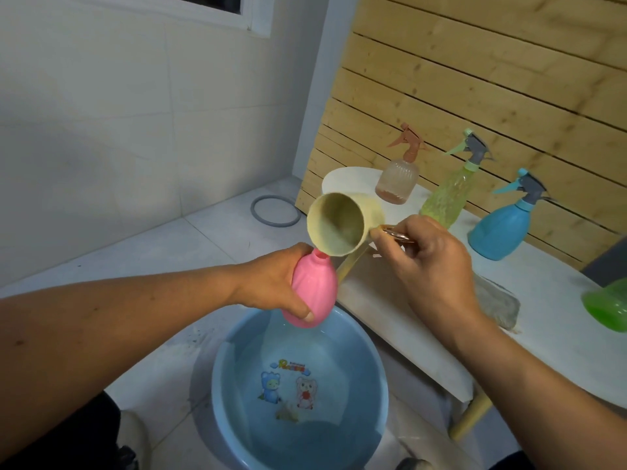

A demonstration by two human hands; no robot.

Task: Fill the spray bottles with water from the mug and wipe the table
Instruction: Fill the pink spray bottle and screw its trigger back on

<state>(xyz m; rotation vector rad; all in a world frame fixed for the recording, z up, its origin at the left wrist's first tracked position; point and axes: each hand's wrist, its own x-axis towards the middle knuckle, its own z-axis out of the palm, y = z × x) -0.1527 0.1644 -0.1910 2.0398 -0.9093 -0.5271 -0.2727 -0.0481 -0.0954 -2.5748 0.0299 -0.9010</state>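
My left hand (pixel 276 283) grips a pink spray bottle (pixel 314 290) without its spray head, held tilted over a blue basin (pixel 230 364). My right hand (pixel 431 262) holds the handle of a beige mug (pixel 339 225), tipped with its rim right above the pink bottle's open neck. On the white table (pixel 543 320) stand a peach spray bottle (pixel 398 178), a yellow-green spray bottle (pixel 448 195) and a blue spray bottle (pixel 502 228), all with heads on. A grey cloth (pixel 502 303) lies on the table behind my right wrist.
The basin holds water and sits on the tiled floor below the table's edge. A green container (pixel 607 307) is at the table's right edge. A grey ring (pixel 275 210) lies on the floor by the wall. A wooden slat wall (pixel 492 69) backs the table.
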